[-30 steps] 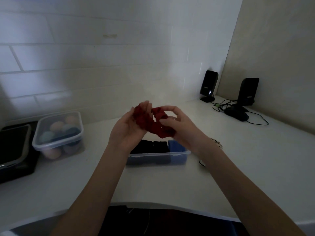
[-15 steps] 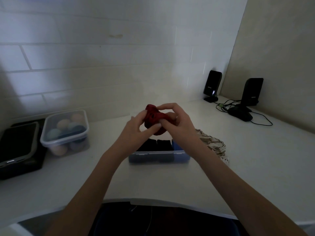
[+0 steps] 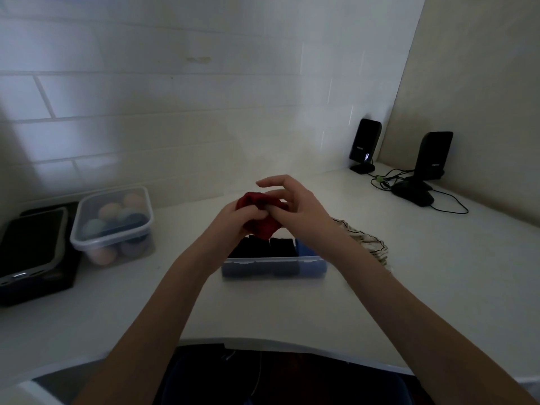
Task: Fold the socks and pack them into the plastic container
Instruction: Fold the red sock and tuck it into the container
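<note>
A bundled red sock (image 3: 263,222) is held in the air between my left hand (image 3: 233,220) and my right hand (image 3: 295,209), just above the clear plastic container (image 3: 274,266). My left hand grips the sock from the left. My right hand pinches it from the right with its upper fingers spread. Inside the container sit folded black socks (image 3: 268,247) and a blue sock (image 3: 305,248) at its right end. A cream striped sock pile (image 3: 365,241) lies on the counter to the right of the container, partly hidden by my right forearm.
A lidded tub of coloured balls (image 3: 112,225) stands at the left, beside a dark tablet-like device (image 3: 29,247). Two black speakers (image 3: 365,144) (image 3: 432,156), a mouse (image 3: 413,194) and cables occupy the back right corner. The white counter edge (image 3: 263,346) curves near me.
The red sock has been gathered from a stretched shape into a tight bundle and has come lower, close over the container. The view has shifted so the striped pile shows.
</note>
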Demonstrator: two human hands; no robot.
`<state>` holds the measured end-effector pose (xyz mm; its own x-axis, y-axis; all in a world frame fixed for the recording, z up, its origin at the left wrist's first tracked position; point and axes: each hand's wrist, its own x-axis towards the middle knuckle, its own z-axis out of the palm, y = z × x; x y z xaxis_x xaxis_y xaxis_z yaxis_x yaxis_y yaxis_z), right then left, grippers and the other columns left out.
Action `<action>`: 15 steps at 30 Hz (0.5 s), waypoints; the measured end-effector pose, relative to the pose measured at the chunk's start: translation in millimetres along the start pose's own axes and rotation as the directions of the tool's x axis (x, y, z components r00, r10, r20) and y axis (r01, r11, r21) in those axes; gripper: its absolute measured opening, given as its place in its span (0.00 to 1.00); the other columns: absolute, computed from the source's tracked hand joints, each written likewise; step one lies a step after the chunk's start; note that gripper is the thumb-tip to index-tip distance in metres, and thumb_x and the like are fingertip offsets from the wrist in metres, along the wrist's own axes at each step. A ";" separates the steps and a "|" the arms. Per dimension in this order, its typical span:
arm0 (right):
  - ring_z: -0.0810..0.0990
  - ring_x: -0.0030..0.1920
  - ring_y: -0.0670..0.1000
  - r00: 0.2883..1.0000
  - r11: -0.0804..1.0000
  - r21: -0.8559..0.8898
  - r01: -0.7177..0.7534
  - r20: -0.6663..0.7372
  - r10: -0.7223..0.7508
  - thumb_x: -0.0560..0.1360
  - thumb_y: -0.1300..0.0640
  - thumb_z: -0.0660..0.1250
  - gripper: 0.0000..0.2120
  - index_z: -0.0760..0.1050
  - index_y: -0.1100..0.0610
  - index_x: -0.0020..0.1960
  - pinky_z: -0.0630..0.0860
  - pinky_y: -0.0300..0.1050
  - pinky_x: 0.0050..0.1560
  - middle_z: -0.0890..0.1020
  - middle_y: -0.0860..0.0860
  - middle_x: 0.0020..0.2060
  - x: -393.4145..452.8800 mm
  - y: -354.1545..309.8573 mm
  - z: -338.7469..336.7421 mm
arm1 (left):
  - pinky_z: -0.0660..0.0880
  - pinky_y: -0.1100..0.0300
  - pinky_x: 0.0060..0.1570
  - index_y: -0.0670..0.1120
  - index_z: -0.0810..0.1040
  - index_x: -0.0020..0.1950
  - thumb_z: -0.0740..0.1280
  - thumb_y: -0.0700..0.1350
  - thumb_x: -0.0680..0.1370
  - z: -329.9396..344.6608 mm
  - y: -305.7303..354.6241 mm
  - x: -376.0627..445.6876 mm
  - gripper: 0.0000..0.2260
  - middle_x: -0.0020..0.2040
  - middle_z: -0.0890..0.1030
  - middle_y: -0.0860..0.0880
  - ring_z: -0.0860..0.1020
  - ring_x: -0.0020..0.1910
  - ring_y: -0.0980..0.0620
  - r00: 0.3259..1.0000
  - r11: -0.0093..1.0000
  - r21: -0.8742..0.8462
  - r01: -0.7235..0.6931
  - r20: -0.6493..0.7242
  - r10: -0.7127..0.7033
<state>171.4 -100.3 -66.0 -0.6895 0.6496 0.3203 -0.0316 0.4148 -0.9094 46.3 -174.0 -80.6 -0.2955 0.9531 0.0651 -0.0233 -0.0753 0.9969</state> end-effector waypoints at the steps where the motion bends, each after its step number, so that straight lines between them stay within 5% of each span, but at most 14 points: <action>1: 0.82 0.48 0.60 1.000 0.999 -0.025 0.023 -0.018 -0.023 0.75 0.66 0.63 0.15 0.72 0.53 0.59 0.82 0.52 0.49 0.80 0.56 0.48 -0.3 0.8 0.9 | 0.78 0.53 0.55 0.39 0.74 0.62 0.66 0.38 0.72 -0.5 -0.3 -0.5 0.18 0.57 0.80 0.38 0.79 0.57 0.42 1.000 0.999 0.043 0.004 -0.010 -0.004; 8: 0.83 0.44 0.63 0.998 0.985 -0.165 0.042 -0.046 -0.051 0.69 0.72 0.60 0.16 0.75 0.52 0.44 0.82 0.53 0.47 0.78 0.57 0.50 6.7 8.5 9.3 | 0.79 0.54 0.51 0.50 0.72 0.47 0.63 0.30 0.72 -16.8 -4.9 0.9 0.15 0.50 0.77 0.46 0.81 0.46 0.47 0.953 0.971 0.214 -0.104 -0.257 0.159; 12: 0.83 0.44 0.56 0.997 0.945 -0.322 -0.055 0.037 0.071 0.70 0.69 0.67 0.13 0.79 0.60 0.54 0.81 0.48 0.50 0.82 0.55 0.50 12.0 13.1 9.4 | 0.79 0.66 0.39 0.51 0.72 0.47 0.63 0.29 0.71 -26.9 -2.8 -6.6 0.17 0.54 0.75 0.47 0.83 0.42 0.49 0.966 0.897 0.412 -0.160 -0.122 0.228; 15: 0.79 0.44 0.52 0.984 0.875 -0.478 -0.081 0.104 0.148 0.69 0.63 0.70 0.16 0.79 0.58 0.57 0.78 0.47 0.51 0.80 0.56 0.56 15.6 18.1 14.2 | 0.77 0.69 0.39 0.51 0.76 0.45 0.66 0.29 0.71 -32.4 -2.7 -6.5 0.16 0.54 0.72 0.49 0.80 0.44 0.49 0.977 0.760 0.634 -0.145 -0.030 0.211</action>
<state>149.8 -91.7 -81.2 -0.7578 0.6342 0.1530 0.3741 0.6145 -0.6946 17.3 -189.4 -85.2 -0.3220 0.9067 0.2725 0.6306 -0.0093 0.7761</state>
